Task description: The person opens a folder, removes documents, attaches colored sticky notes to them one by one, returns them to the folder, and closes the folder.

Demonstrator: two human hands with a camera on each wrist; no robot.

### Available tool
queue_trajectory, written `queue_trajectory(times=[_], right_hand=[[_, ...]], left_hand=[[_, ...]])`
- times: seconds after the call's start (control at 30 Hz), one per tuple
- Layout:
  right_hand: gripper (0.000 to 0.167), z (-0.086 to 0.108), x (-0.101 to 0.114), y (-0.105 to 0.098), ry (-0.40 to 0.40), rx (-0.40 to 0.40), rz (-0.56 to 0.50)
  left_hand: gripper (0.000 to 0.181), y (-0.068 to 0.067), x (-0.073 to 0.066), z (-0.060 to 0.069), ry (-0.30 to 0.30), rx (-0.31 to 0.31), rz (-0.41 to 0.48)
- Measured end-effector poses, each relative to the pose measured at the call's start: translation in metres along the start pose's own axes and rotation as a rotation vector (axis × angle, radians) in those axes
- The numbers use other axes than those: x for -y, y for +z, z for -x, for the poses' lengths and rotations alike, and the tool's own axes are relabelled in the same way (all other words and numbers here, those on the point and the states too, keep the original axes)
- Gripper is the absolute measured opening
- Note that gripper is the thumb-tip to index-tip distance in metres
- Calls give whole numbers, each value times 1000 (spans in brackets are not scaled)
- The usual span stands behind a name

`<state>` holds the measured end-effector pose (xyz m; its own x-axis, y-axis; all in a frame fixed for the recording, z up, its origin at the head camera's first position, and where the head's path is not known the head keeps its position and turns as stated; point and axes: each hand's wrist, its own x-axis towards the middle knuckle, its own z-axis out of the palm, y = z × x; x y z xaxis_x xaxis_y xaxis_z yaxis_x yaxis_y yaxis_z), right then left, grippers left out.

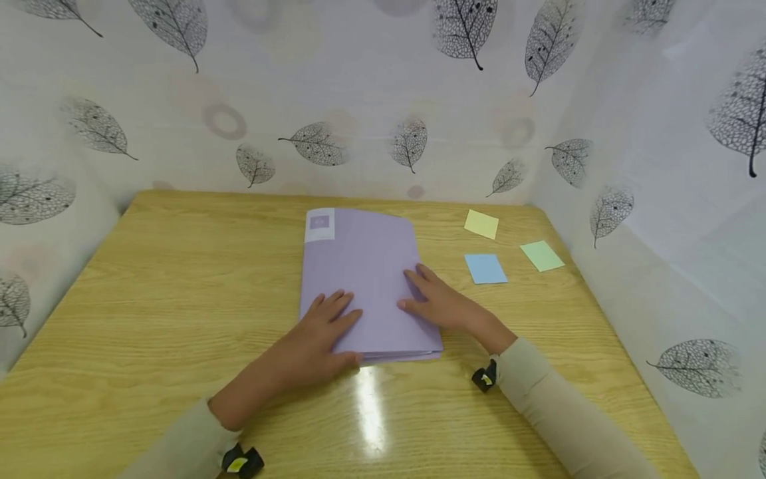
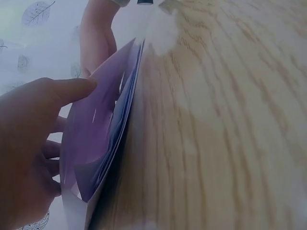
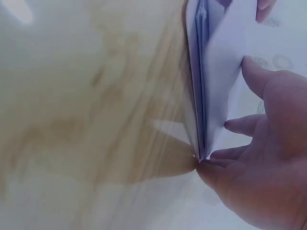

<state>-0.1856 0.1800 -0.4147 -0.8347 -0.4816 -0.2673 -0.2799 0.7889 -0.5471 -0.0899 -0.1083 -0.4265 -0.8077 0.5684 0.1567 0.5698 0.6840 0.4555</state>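
Observation:
A closed light-purple folder, with a white label at its top left corner, lies on the wooden table. My left hand rests on the folder's lower left part, fingers spread and thumb along the bottom edge. At the right edge, my right hand touches the cover with its thumb and fingers extended. The left wrist view shows the folder's cover bowed up a little, with sheets inside. In the right wrist view, fingertips of the right hand meet the folder's side edge.
To the right of the folder lie a yellow sticky note, a blue one and a green one. Leaf-patterned white sheeting hangs behind the table and along its sides.

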Motion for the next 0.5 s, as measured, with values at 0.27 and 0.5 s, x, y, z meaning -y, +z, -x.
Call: queue_trajectory(times=[0.27, 0.5], right_hand=[[81, 0, -24, -17, -56, 4, -151], [71, 0, -41, -27, 20, -48, -234]], left_hand=[[67, -5, -2, 3, 23, -92, 62], [60, -7, -3, 7, 5, -127, 134]])
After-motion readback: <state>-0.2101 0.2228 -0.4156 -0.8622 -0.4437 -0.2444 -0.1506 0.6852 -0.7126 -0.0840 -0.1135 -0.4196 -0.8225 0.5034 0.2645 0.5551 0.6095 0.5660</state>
